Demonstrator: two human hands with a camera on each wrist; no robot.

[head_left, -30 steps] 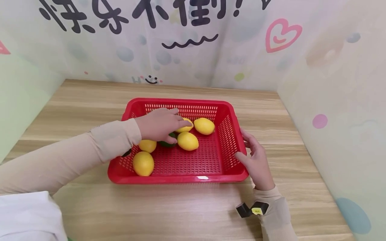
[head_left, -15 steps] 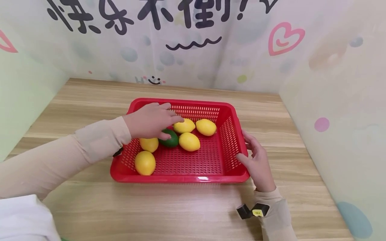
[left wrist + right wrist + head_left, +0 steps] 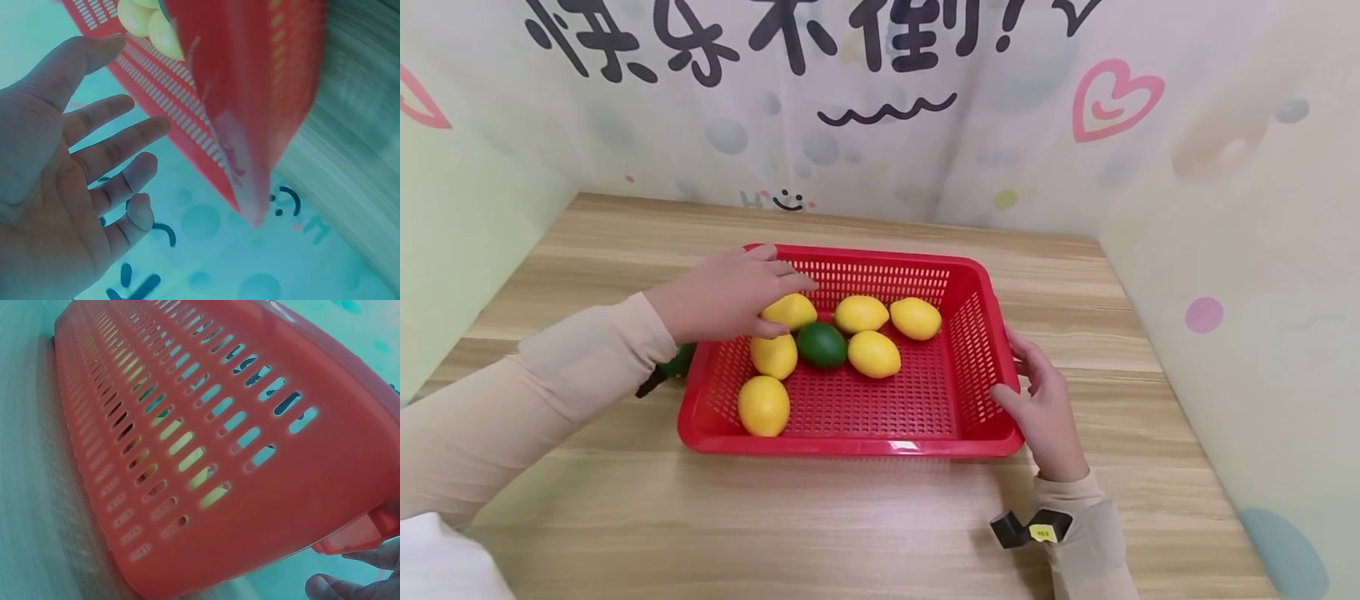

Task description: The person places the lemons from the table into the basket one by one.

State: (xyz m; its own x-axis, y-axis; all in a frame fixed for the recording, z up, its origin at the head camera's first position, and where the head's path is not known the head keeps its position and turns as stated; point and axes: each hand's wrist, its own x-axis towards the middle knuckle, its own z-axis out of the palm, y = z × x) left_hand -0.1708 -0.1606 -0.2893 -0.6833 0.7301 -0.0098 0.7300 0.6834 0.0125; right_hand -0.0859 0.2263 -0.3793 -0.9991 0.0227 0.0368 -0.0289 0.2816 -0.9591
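A red plastic basket (image 3: pixel 880 446) with slotted walls holds several yellow lemons (image 3: pixel 874 354) and a dark green lime-like fruit (image 3: pixel 822 345). Over the basket's left end hovers my left hand (image 3: pixel 726 293), fingers spread and nothing in its grasp; it partly covers a lemon (image 3: pixel 792 311) at the back left. The left wrist view shows the bare palm of that left hand (image 3: pixel 69 162) beside the basket rim. My right hand (image 3: pixel 1043 408) grips the basket's right end, thumb over the rim and fingers on the outer side. In the right wrist view only fingertips (image 3: pixel 322 587) show, below the handle.
Another dark green object (image 3: pixel 679 362) lies outside the basket on the left, partly behind the left sleeve. The wooden tabletop (image 3: pixel 850 525) is bounded by a printed wall (image 3: pixel 865 158) behind and pale walls at both sides.
My left hand has drawn back leftward from the middle of the basket, uncovering the green fruit and lemons. The right hand keeps its place on the rim.
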